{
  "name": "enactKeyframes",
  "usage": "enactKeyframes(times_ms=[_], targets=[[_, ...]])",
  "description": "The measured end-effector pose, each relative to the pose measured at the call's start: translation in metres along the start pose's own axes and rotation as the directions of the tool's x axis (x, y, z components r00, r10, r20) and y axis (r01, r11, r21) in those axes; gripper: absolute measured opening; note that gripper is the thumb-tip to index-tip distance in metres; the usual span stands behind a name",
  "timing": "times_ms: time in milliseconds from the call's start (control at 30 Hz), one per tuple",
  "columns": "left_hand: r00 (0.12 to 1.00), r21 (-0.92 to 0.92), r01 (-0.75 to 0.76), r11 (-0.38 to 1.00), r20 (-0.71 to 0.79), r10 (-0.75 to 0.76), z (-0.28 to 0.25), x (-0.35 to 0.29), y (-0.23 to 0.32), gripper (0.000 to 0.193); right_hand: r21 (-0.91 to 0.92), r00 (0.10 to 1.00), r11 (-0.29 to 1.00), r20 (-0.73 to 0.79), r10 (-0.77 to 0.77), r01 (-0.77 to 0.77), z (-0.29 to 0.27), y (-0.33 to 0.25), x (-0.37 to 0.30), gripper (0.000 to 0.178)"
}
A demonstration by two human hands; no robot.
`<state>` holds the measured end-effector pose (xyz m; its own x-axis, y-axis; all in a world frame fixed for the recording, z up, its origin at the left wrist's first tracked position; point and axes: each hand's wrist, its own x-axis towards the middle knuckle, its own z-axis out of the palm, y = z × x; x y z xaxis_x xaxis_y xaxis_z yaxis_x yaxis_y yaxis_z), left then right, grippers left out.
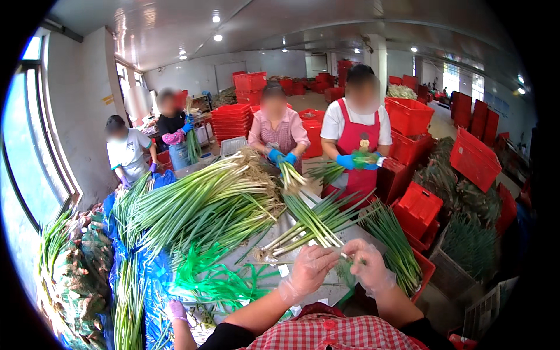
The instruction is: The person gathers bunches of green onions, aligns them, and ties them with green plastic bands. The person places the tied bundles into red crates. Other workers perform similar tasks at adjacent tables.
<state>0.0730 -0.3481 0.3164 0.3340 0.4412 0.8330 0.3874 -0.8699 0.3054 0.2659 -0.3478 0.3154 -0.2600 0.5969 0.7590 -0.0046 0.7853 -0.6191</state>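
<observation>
My left hand (310,272), in a clear plastic glove, is held over the near edge of the table with its fingers pinched together. Close beside it, my right hand (371,269) is also gloved and curled closed. Something thin and greenish shows at the right fingers, too small to name; what the left fingers pinch is hidden. Just beyond my hands lies a loose bunch of green onions (312,224), white stalks toward me. To the left, a tangle of green plastic ties (213,280) lies on the grey table (251,255).
A large heap of green onions (198,201) covers the table's left side. Red crates (417,213) stand at right, beside more green onions (394,248). Two co-workers in blue gloves (283,157) face me across the table. A purple-gloved hand (176,311) reaches in at lower left.
</observation>
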Motion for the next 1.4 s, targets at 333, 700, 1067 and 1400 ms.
enactKeyframes(times_ms=[333, 700, 1067, 1400], targets=[[0.746, -0.957, 0.29, -0.015, 0.236, -0.623, -0.002, -0.03, -0.009, 0.026, 0.453, 0.748, 0.609, 0.521, 0.412, -0.651, -0.017, -0.012, -0.02, 0.028], [0.73, -0.22, 0.385, 0.896, 0.666, -0.151, -0.035, -0.033, -0.006, 0.024, 0.441, 0.974, 0.869, 0.123, 0.19, -0.225, -0.058, -0.016, -0.007, 0.019], [0.914, -0.875, 0.38, 0.3, 0.305, -0.266, -0.04, -0.028, -0.013, 0.029, -0.305, 0.586, 0.829, 0.595, 0.55, -0.468, -0.04, -0.04, 0.011, 0.046], [0.561, -0.557, 0.828, 0.063, 0.825, -0.073, 0.0, -0.049, -0.004, 0.024, 0.166, 0.872, 0.882, -0.153, 0.465, -0.441, -0.029, -0.026, 0.014, 0.025]])
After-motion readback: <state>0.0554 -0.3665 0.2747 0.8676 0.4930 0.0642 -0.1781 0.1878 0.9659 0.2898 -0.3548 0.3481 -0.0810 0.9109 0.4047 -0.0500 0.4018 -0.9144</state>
